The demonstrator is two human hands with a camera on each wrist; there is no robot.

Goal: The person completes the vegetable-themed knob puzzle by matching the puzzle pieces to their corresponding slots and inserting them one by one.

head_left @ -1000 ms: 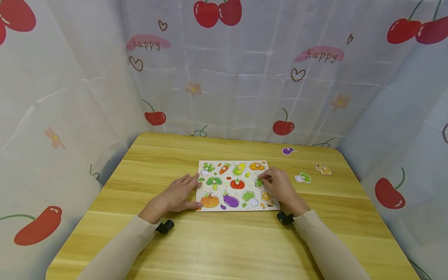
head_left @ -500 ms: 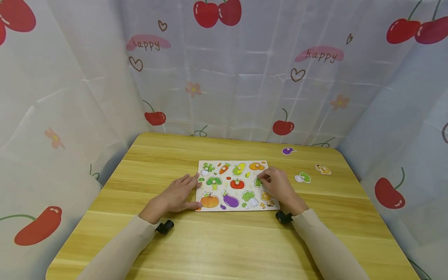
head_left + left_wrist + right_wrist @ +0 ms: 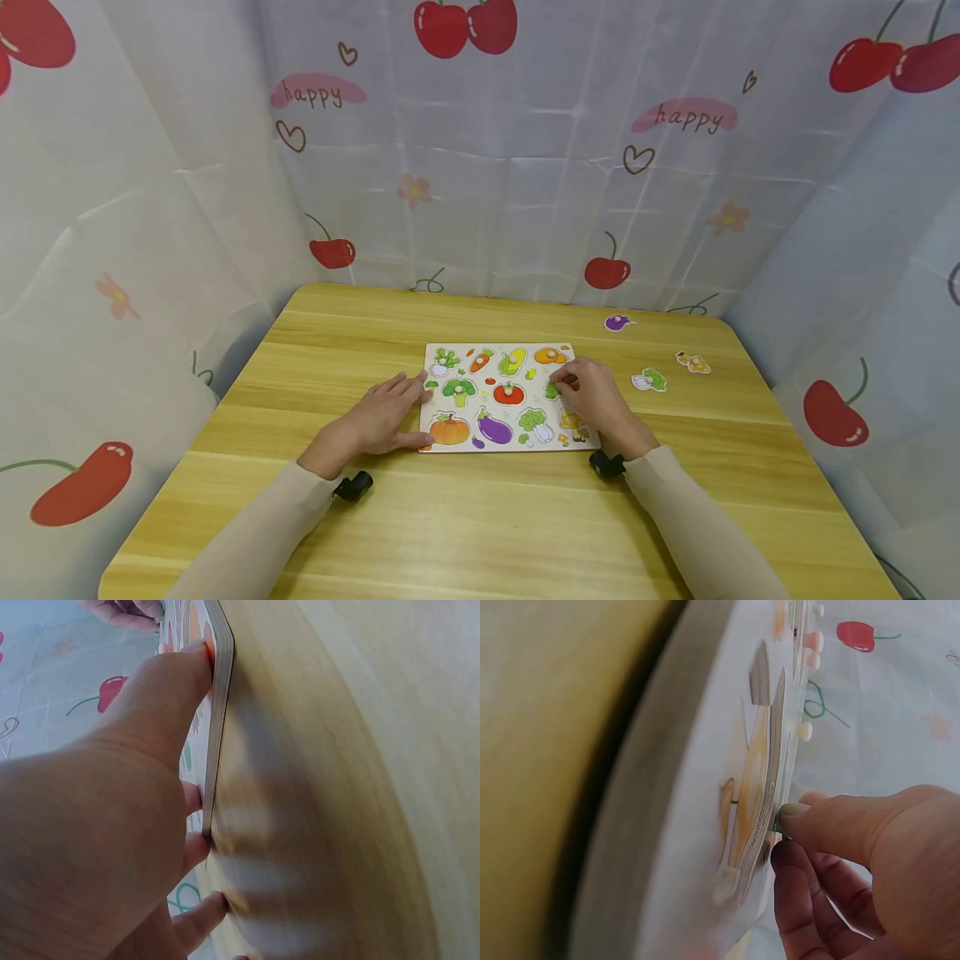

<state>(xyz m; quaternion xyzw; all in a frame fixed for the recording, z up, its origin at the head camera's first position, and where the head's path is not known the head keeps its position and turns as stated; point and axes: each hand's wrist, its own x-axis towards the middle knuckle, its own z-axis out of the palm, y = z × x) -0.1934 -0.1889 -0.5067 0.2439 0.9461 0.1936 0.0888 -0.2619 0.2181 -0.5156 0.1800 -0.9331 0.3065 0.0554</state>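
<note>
A vegetable puzzle board [image 3: 480, 444] lies flat on the table. My left hand [image 3: 375, 419] rests along its left edge with fingers spread. Its thumb [image 3: 191, 664] presses the near left corner by the pumpkin picture, and some fingertips touch the rim or the wood. At the board's right side my right hand [image 3: 600, 400] pinches a green vegetable puzzle piece [image 3: 552, 390] between thumb and fingers. The fingers hide most of that piece, and I cannot tell whether it lies fully in its recess. Knobbed pieces such as the tomato [image 3: 509, 395] and corn [image 3: 513, 362] sit in the board.
Right of the board lie a cabbage piece [image 3: 649, 380] and a mushroom piece [image 3: 693, 363]. An eggplant piece [image 3: 617, 323] is near the back edge. The wooden table [image 3: 480, 533] meets a cherry-print curtain [image 3: 510, 192] at the back and sides.
My right hand has shifted very slightly left with the green piece. The left hand and the board stay where they were.
</note>
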